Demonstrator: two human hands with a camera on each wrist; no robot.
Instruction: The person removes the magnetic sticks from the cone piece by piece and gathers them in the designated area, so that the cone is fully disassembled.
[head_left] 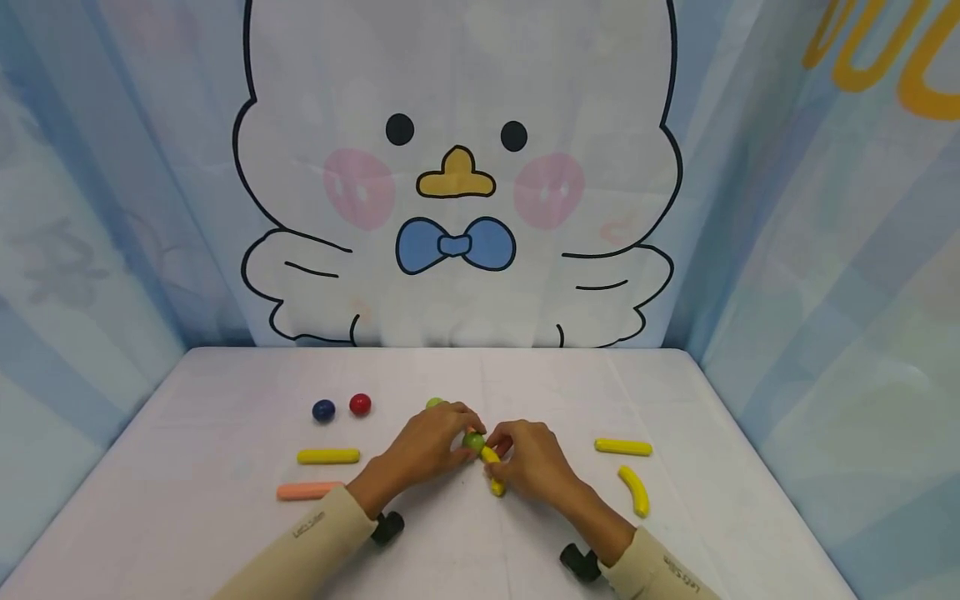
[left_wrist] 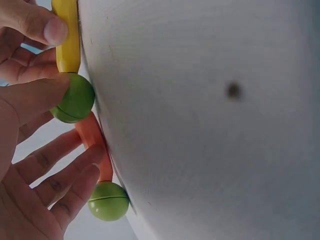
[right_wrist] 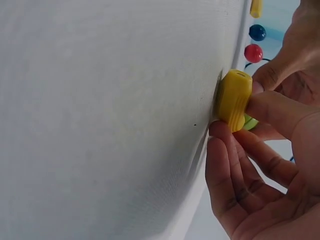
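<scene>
In the head view my left hand [head_left: 427,442] pinches a green ball [head_left: 473,441] between thumb and fingers. My right hand [head_left: 536,461] grips a curved yellow stick [head_left: 492,472], whose far end touches that ball. From the same ball an orange stick [left_wrist: 94,137] runs to a second green ball [left_wrist: 108,201], as the left wrist view shows. My left fingertips lie along the orange stick. In the right wrist view the yellow stick [right_wrist: 233,100] sits close to the tabletop, between thumb and fingers.
At the left of the white table [head_left: 187,533] are a blue ball [head_left: 324,411], a red ball [head_left: 360,405], a straight yellow stick [head_left: 328,456] and an orange stick [head_left: 307,491]. To the right lie a straight yellow stick [head_left: 623,447] and a curved one [head_left: 634,492].
</scene>
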